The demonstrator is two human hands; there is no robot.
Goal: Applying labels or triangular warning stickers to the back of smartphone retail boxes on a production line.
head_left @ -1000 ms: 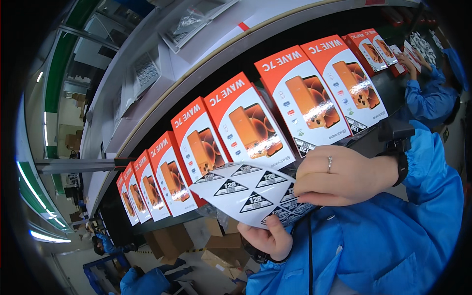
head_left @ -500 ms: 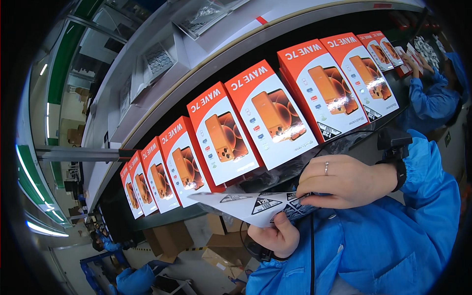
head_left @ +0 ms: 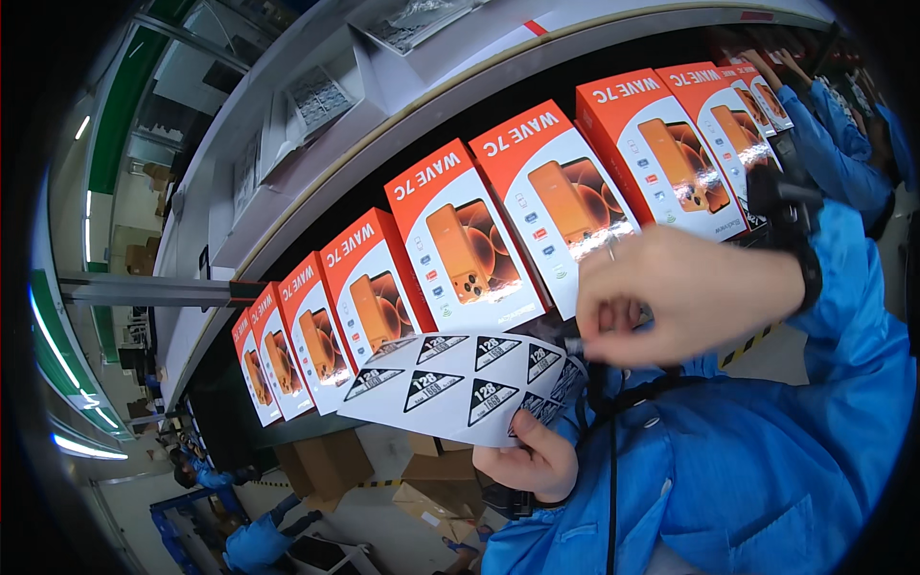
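My left hand [head_left: 529,460] holds a white sticker sheet [head_left: 460,383] from below; it carries several black triangular stickers. My right hand [head_left: 685,297], with a ring and a black wrist strap, pinches a sticker at the sheet's right edge. Both sleeves are blue. Just beyond the sheet, a row of orange-and-white phone boxes [head_left: 551,201] lies face up along a dark conveyor belt [head_left: 316,216]. The nearest box [head_left: 458,244] is right above the sheet.
A grey shelf rail [head_left: 383,105] runs along the far side of the belt. Another worker's blue sleeves [head_left: 829,129] reach to the belt at the upper right. Brown cardboard boxes [head_left: 326,465] sit on the floor below, near a person in blue [head_left: 259,541].
The sheet tipped edge-on half a second ago and now faces me again. My right hand stays pinched at its right edge. The row of boxes has shifted in view.
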